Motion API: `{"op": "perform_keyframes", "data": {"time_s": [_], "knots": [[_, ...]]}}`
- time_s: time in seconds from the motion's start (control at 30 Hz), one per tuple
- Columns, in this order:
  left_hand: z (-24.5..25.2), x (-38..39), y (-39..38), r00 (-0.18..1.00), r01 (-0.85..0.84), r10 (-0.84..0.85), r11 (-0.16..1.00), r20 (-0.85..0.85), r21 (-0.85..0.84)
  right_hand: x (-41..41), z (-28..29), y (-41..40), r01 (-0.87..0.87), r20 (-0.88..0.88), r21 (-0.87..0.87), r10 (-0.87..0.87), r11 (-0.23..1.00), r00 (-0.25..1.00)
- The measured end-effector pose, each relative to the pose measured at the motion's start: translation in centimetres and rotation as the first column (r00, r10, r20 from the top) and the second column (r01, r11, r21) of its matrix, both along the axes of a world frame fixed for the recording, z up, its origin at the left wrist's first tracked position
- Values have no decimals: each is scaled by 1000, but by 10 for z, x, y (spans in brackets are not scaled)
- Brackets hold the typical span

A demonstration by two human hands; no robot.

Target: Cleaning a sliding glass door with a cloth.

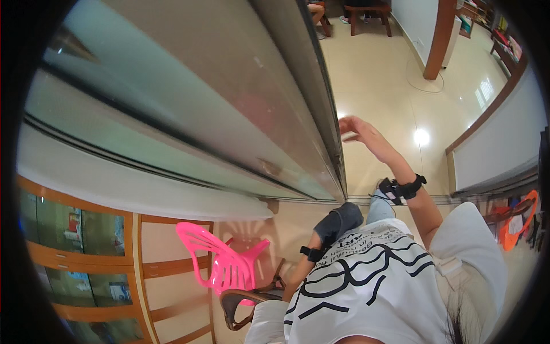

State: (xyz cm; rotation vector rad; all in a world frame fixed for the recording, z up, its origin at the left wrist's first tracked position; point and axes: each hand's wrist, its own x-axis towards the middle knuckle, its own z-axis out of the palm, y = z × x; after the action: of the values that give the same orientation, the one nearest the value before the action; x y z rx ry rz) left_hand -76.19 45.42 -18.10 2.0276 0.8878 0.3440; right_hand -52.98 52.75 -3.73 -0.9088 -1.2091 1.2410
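Observation:
My right hand (355, 129) is raised at the free edge of a glass door panel (296, 142) with a grey-brown metal frame. Its fingers are bent and apart, and nothing shows between them. The fingertips meet the door's edge in the picture; whether they touch it I cannot tell. Lower down, a folded dark grey cloth or mitt (339, 221) covers my left hand (319, 238) in front of my white printed shirt. The fingers there are hidden, so their grip does not show. Black straps circle both wrists.
A pink plastic chair (234, 266) and a dark-framed armchair (240, 301) stand at the lower left, near a wooden glass-fronted cabinet (81, 258). Beyond the doorway, a thin cable (423, 91) lies on the tiles. At the top, a person's leg (317, 13) shows beside wooden stools (368, 9).

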Motion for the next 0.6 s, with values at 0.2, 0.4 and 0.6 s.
{"op": "perform_keyframes", "data": {"time_s": [0.2, 0.4, 0.6], "knots": [[5, 69, -6, 981, 192, -174, 929, 84, -315, 63, -116, -60, -95, 572, -540, 447, 837, 687], [5, 130, 7, 951, 302, -266, 714, 155, -631, 76, -147, -93, -244, 471, -558, 545, 793, 694], [11, 166, 36, 961, 235, -229, 396, 152, -888, 118, -126, -68, -239, 270, -573, 456, 784, 848]]}}
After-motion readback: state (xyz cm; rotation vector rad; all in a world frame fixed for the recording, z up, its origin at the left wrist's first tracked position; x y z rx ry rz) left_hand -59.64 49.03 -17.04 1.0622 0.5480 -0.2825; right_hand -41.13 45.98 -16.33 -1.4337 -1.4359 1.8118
